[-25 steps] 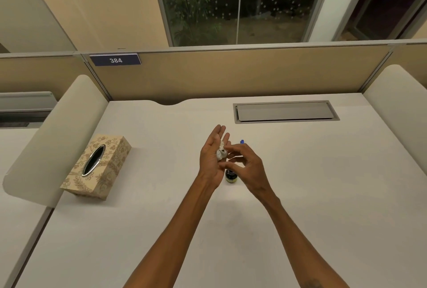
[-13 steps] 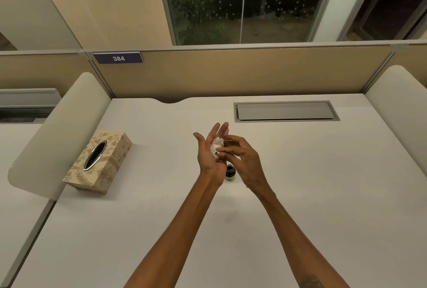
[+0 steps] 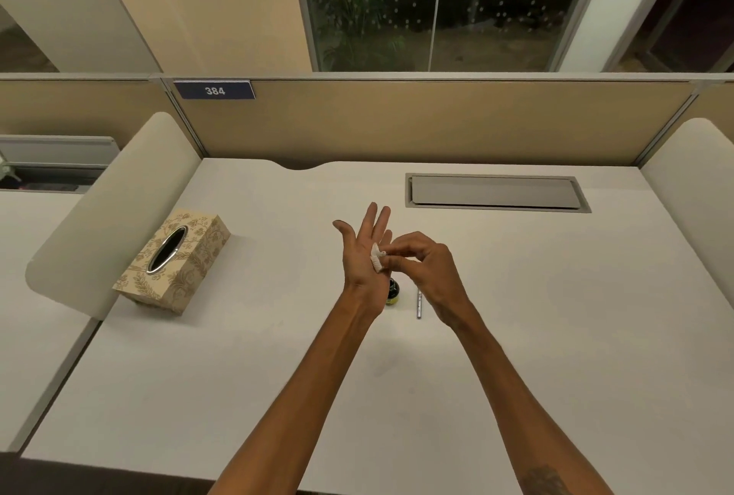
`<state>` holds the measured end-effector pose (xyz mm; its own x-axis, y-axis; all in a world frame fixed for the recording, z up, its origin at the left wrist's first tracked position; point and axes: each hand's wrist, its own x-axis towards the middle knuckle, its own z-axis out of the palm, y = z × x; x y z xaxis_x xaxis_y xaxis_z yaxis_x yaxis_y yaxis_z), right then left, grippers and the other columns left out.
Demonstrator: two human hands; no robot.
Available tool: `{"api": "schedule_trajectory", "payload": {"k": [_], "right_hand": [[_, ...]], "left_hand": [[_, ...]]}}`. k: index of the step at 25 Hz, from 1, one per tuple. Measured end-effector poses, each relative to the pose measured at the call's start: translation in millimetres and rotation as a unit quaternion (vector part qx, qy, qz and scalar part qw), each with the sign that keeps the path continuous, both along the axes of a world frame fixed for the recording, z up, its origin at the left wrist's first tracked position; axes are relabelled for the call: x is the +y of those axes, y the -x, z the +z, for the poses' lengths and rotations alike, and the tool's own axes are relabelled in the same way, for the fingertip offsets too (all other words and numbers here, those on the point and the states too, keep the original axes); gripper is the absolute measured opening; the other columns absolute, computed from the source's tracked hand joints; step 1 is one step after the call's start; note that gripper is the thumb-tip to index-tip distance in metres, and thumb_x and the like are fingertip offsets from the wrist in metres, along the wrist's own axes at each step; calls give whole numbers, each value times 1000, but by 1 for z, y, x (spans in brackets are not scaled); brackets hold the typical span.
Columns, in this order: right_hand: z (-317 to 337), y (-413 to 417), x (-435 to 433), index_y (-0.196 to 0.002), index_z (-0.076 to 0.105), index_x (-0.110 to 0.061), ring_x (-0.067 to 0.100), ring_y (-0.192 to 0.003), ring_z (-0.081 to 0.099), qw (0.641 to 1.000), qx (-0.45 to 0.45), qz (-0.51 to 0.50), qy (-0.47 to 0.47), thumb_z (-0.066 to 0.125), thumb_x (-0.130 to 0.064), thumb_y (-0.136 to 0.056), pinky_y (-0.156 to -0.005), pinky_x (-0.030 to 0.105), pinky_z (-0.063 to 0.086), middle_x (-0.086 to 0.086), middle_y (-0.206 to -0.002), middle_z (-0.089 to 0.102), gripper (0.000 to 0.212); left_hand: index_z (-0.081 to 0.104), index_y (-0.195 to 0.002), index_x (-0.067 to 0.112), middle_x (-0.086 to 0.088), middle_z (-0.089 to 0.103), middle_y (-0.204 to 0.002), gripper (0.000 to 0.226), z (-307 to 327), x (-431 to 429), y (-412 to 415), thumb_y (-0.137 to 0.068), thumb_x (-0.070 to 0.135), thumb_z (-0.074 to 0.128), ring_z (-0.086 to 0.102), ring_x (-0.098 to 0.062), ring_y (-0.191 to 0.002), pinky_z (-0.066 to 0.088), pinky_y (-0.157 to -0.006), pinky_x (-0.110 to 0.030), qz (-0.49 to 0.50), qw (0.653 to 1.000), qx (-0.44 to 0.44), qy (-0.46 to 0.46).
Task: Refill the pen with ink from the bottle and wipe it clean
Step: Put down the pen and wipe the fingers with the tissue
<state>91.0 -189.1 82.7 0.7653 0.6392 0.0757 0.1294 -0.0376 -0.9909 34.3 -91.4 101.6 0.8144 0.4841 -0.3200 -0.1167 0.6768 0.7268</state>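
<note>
My left hand (image 3: 363, 252) is raised over the desk, palm up and fingers spread. My right hand (image 3: 427, 268) pinches a small crumpled white tissue (image 3: 377, 258) and presses it against the left palm. Below the hands a small dark ink bottle (image 3: 393, 293) with a yellowish label stands on the white desk (image 3: 556, 335), partly hidden by my left wrist. A thin silvery pen part (image 3: 419, 303) lies on the desk just right of the bottle. No other part of the pen can be made out.
A patterned beige tissue box (image 3: 172, 262) sits at the left of the desk. A grey cable flap (image 3: 496, 192) is set into the desk at the back. Curved white dividers (image 3: 107, 216) stand at both sides, a tan partition behind.
The tissue has slid from the left fingers down to the palm under my right fingertips. The blue tip seen behind the right hand one second ago is gone; a silvery pen part now shows.
</note>
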Motion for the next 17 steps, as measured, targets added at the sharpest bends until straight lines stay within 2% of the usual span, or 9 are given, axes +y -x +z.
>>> {"api": "schedule_trajectory", "payload": {"k": [3, 6, 11, 17], "right_hand": [[-3, 2, -3, -91, 79, -9, 12, -89, 67, 997, -74, -18, 2, 80, -7, -78, -79, 21, 54, -5, -89, 68, 14], [-4, 1, -9, -97, 77, -2, 11, -94, 65, 996, -85, 19, 21, 81, -8, -78, -82, 21, 58, 0, -101, 63, 20], [-6, -2, -15, -93, 75, -8, 14, -93, 69, 996, -91, 14, 22, 79, -12, -81, -88, 28, 56, 6, -96, 72, 13], [1, 6, -11, -89, 74, -10, 11, -82, 67, 991, -127, 42, 28, 74, -10, -86, -79, 27, 57, -1, -85, 70, 3]], "left_hand": [[41, -150, 26, 2, 42, -156, 82, 5, -4, -4, -93, 72, 5, 29, -31, -148, 28, -119, -51, 3, 999, 34, 7], [38, -151, 31, 3, 37, -158, 82, 6, -7, -5, -91, 76, 6, 30, -35, -147, 28, -118, -56, 11, 998, 55, 7], [39, -149, 37, 6, 35, -159, 84, 1, -15, 4, -86, 81, 4, 27, -32, -148, 27, -118, -52, -8, 1000, 6, 25], [49, -145, 31, 8, 43, -155, 84, 2, -16, 14, -90, 77, 4, 25, -24, -150, 20, -122, -53, -2, 1000, 2, -23]]}}
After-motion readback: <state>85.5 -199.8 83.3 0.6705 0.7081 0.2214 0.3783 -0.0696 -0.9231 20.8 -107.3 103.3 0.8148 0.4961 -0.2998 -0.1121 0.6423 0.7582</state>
